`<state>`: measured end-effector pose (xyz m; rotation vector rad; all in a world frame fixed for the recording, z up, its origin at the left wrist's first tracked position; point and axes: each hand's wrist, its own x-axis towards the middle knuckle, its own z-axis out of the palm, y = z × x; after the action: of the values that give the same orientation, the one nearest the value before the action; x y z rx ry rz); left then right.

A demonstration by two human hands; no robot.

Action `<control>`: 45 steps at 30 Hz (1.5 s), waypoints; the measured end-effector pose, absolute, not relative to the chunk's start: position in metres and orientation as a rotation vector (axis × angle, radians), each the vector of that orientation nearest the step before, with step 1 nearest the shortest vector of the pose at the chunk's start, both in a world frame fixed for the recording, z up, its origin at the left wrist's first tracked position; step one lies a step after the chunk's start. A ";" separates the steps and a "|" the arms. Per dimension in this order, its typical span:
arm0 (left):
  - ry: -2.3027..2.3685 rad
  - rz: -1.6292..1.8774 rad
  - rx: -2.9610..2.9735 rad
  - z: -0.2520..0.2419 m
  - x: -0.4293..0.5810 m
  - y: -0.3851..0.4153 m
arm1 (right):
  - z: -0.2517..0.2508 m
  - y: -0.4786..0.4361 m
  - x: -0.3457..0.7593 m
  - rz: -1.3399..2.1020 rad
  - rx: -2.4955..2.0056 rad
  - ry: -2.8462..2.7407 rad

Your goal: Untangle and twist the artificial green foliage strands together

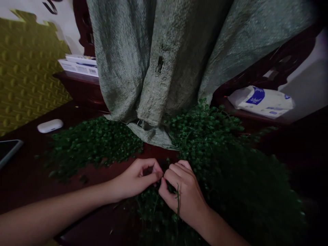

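Note:
My left hand (139, 177) and my right hand (183, 191) meet fingertip to fingertip over the dark red table. A thin green plant stem (177, 200) hangs from my right hand, across its thumb side. My left thumb and forefinger are pinched together; whatever lies between them is too small to make out. Under and right of my hands spreads a large heap of leafy green stems (210, 143). Left of them lies a flatter pile of small green plant pieces (99, 140).
A grey-green woven sack (164, 68) stands behind the piles. To the left are a white earbud case (50, 125), a phone (9, 152) and white boxes (80, 66). A tissue pack (261, 101) lies at right. Yellow foam mats (28, 71) lean at far left.

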<state>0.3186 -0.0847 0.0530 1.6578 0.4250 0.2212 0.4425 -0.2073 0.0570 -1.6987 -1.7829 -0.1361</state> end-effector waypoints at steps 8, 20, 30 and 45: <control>0.398 0.163 1.577 0.054 0.319 -0.085 | 0.051 -0.208 0.444 -0.142 -1.601 -1.758; 0.368 0.129 1.511 0.055 0.317 -0.087 | 0.053 -0.209 0.441 -0.150 -1.472 -1.747; 0.406 0.188 1.463 0.053 0.317 -0.092 | 0.052 -0.210 0.441 -0.213 -1.451 -1.828; 0.581 0.315 1.190 0.058 0.322 -0.076 | 0.051 -0.212 0.444 -0.348 -1.464 -1.783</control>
<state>0.3223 -0.0758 0.0580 1.1901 0.5812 0.3149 0.4437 -0.2116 0.0509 -1.4644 -1.7832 -0.3485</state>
